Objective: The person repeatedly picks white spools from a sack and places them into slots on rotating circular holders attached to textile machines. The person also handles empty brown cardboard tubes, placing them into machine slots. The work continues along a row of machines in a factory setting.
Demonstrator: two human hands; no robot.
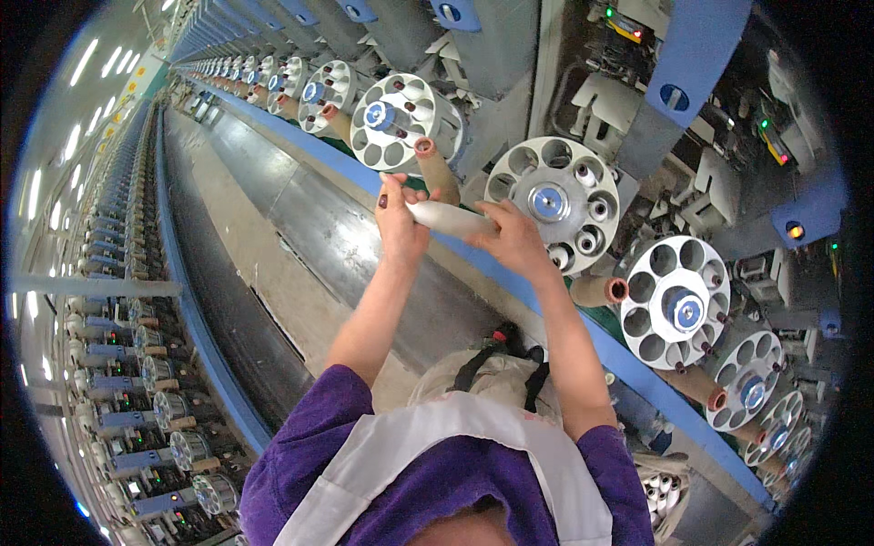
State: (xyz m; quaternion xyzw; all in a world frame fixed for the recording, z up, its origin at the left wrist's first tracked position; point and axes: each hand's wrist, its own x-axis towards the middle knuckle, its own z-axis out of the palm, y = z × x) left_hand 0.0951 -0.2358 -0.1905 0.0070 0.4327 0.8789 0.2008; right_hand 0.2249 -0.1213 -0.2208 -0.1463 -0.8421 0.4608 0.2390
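A white yarn bobbin (448,219) lies nearly level between my two hands, in front of the machine. My left hand (401,223) is closed around its left end, where a dark red tip shows beside the thumb. My right hand (515,238) grips the other end, its fingers wrapped over the white yarn. Just behind the bobbin, a brown cone tube (438,175) with a reddish end leans out of the machine. A round white magazine (503,187) with a blue hub stands close behind my right hand, and some of its holes hold bobbins.
Another round magazine (360,141) stands beyond my left hand, and one more (642,317) to the right. A blue rail (496,270) runs along the machine front. At lower right is a sack of bobbins (663,496). A second machine row (182,428) lines the aisle's left side.
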